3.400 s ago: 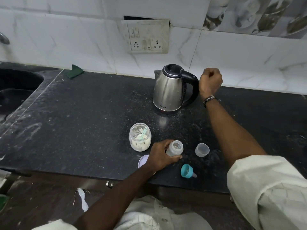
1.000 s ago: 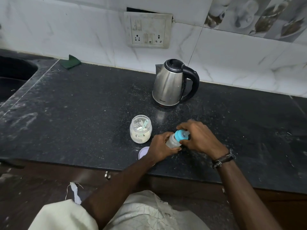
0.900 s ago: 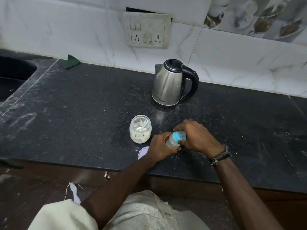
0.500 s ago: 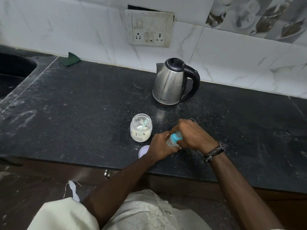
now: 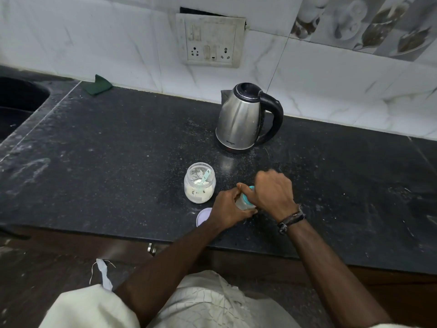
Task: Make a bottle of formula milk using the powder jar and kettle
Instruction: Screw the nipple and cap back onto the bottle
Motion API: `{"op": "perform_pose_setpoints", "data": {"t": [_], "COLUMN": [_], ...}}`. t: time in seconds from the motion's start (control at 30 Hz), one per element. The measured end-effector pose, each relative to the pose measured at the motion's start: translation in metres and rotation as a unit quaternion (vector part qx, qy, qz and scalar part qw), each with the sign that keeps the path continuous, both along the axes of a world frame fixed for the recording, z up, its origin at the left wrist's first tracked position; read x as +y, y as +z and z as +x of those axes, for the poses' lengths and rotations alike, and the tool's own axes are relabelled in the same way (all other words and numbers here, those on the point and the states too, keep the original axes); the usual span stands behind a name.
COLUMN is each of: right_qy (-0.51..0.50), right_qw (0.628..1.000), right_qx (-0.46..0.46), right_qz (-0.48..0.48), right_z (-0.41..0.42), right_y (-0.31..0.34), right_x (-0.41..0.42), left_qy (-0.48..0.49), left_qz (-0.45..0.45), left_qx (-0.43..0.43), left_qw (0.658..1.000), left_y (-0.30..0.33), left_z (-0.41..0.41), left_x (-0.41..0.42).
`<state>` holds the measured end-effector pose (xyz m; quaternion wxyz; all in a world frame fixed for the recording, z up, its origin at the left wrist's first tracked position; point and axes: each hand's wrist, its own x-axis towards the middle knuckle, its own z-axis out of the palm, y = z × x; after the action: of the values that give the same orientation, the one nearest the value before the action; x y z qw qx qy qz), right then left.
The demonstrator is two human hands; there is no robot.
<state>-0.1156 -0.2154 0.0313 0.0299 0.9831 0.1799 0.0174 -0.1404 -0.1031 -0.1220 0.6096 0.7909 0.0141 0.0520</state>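
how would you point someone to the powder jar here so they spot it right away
Start at the steel kettle at the back of the black counter and come straight toward the near edge. The powder jar stands there, just left of the hands: clear, lidless, with pale powder and a teal scoop inside.

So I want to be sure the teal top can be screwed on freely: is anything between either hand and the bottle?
Nothing visible. The left hand holds the bottle directly and the right hand covers its teal top. The powder jar stands apart to the left, and the kettle further back.
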Motion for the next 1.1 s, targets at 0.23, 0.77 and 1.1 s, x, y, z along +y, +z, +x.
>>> {"op": "perform_pose_setpoints", "data": {"t": [0.23, 0.77, 1.1], "right_qy": [0.026, 0.058, 0.122], "right_qw": [0.988, 0.996, 0.98], "right_qx": [0.15, 0.064, 0.159], "right_qz": [-0.034, -0.014, 0.001], "right_z": [0.008, 0.002, 0.016], "right_y": [0.017, 0.006, 0.005], "right_x": [-0.018, -0.009, -0.018], "left_qy": [-0.005, -0.011, -0.003], "left_qz": [0.01, 0.012, 0.046], "left_qx": [-0.006, 0.006, -0.016], "left_qw": [1.0, 1.0, 0.999], "left_y": [0.004, 0.005, 0.006], "left_z": [-0.001, -0.001, 0.0], "left_x": [0.001, 0.001, 0.002]}}
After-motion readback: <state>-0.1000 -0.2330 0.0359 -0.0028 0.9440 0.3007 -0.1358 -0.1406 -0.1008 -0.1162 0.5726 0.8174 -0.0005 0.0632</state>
